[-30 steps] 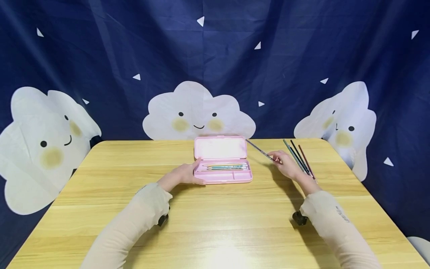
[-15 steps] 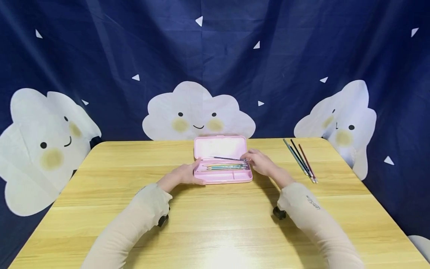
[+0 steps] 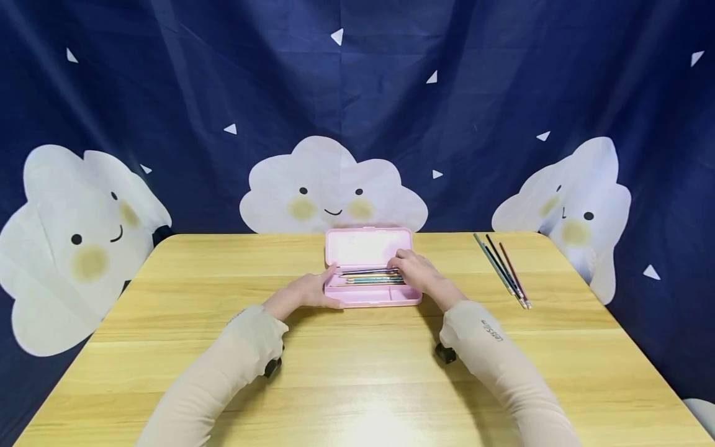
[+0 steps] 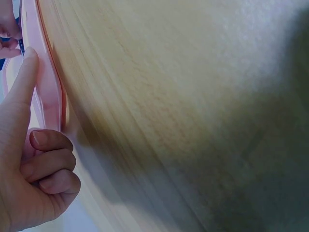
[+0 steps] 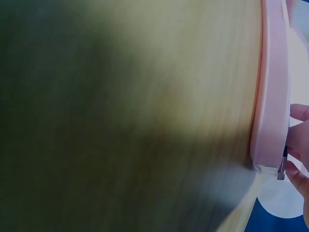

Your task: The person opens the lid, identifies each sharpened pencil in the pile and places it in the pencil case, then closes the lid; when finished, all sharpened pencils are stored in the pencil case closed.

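Observation:
A pink pencil case (image 3: 365, 299) lies with its lid raised at the back of the table. Several pencils (image 3: 371, 281) rest in its long compartment. My left hand (image 3: 310, 290) holds the case's left end, and the left wrist view shows three fingers (image 4: 55, 162) curled at its corner. Over the case's right end, my right hand (image 3: 416, 273) pinches a dark pencil (image 3: 363, 271) lengthwise at the box's back side. In the right wrist view, the metal end of that pencil (image 5: 282, 169) shows between thumb and fingers. Whether it touches the case floor is hidden.
Several loose pencils (image 3: 505, 273) lie in a bundle on the right of the wooden table (image 3: 357, 366). The case's lid (image 3: 363, 247) leans back near the rear edge. Behind it hangs a dark blue curtain (image 3: 385, 112) with clouds.
My right hand has carried the dark pencil left from beside the loose pencils to the case, turning it lengthwise and lowering it. My left hand has stayed at the case's left end.

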`<action>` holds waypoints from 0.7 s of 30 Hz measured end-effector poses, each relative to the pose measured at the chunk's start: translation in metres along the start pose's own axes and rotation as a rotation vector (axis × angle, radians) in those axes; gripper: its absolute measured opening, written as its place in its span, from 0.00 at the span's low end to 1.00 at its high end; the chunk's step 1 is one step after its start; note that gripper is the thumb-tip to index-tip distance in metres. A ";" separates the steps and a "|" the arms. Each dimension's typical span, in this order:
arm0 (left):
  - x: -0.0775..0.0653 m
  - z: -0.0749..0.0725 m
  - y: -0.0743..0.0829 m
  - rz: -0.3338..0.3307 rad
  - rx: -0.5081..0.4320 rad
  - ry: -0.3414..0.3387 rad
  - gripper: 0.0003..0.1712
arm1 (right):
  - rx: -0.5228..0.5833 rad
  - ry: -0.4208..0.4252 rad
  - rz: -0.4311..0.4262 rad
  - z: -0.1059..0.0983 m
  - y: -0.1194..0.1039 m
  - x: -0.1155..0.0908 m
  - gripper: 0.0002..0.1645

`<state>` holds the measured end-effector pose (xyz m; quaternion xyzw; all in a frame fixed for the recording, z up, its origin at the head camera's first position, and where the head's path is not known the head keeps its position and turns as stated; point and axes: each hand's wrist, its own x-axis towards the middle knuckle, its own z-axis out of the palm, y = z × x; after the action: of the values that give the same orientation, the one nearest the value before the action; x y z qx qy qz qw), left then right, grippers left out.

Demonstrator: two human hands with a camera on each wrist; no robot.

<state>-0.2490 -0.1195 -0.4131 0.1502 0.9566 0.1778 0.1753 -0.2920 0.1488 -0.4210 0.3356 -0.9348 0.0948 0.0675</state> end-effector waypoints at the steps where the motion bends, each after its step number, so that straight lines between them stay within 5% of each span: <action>1: 0.000 0.000 0.000 -0.002 0.001 -0.001 0.61 | 0.004 0.004 0.004 0.000 0.000 0.000 0.14; 21: -0.001 -0.001 0.000 0.009 0.026 -0.001 0.60 | 0.039 -0.034 0.029 0.002 -0.004 0.004 0.11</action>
<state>-0.2488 -0.1206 -0.4120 0.1568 0.9581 0.1660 0.1731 -0.2925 0.1435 -0.4217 0.3248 -0.9385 0.1083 0.0437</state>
